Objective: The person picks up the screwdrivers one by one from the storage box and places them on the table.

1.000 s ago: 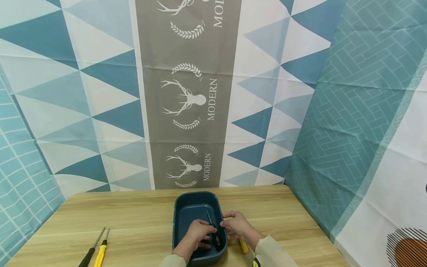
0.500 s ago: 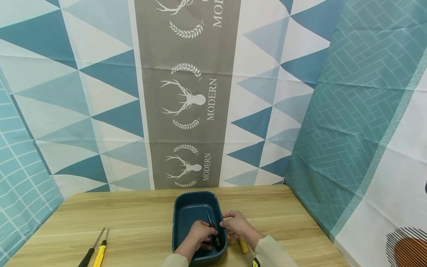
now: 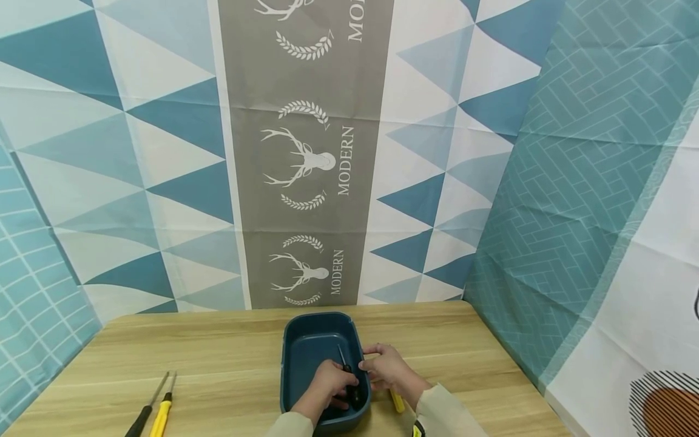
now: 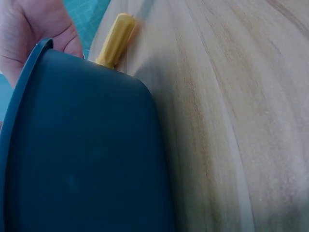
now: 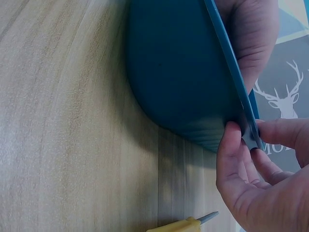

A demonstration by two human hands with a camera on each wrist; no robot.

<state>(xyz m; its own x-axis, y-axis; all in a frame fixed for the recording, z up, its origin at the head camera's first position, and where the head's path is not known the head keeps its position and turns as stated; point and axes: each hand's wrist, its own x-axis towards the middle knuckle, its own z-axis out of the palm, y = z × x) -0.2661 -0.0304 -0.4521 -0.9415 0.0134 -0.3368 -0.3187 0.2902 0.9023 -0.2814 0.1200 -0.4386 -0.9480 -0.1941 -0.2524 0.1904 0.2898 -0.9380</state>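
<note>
A deep blue plastic bin (image 3: 306, 355) stands on the table in the head view. Inside it, along its right side, lies a screwdriver (image 3: 354, 396) with a black handle and thin shaft. My left hand (image 3: 326, 383) reaches into the bin, its fingers curled at the screwdriver's handle and partly covering it. On the outer right side, my right hand (image 3: 389, 369) pinches the bin's rim between thumb and fingers, plainly seen in the right wrist view. The bin's wall (image 4: 91, 145) hides the left fingers in the left wrist view.
Just right of the bin, under my right hand, lies a yellow-handled screwdriver (image 5: 176, 226). Farther left on the wooden table (image 3: 229, 358) lie a black-handled screwdriver (image 3: 143, 419) and another yellow-handled screwdriver (image 3: 161, 417). Patterned cloth (image 3: 297, 209) hangs behind the table.
My left hand has shifted slightly to the right over the black screwdriver's handle. The right hand keeps its hold on the bin's rim, and the bin stays in place.
</note>
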